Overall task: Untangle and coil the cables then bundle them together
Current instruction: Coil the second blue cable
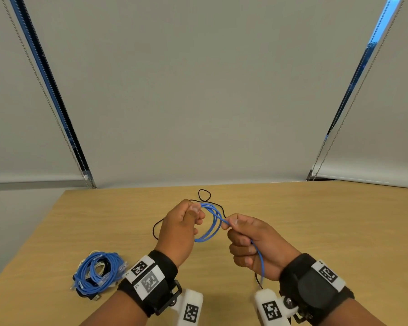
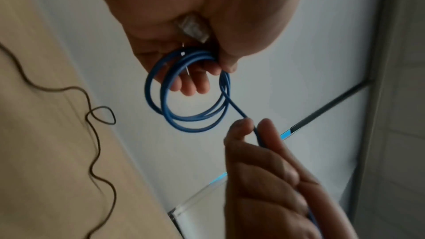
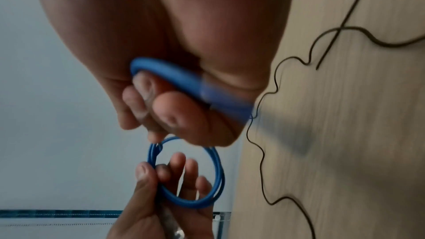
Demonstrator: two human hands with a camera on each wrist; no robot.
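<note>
Your left hand [image 1: 181, 228] pinches the top of a small coil [image 1: 210, 225] of blue cable [image 1: 260, 262], thumb and fingers closed round its loops above the worktop [image 1: 316, 220]. Your right hand [image 1: 252, 243] pinches the same cable's free run just beside the coil; the rest trails down through its curled fingers. A thin black cable [image 1: 204, 195] lies loose on the worktop behind your hands. A finished bundle [image 1: 98, 272] sits near your left wrist.
</note>
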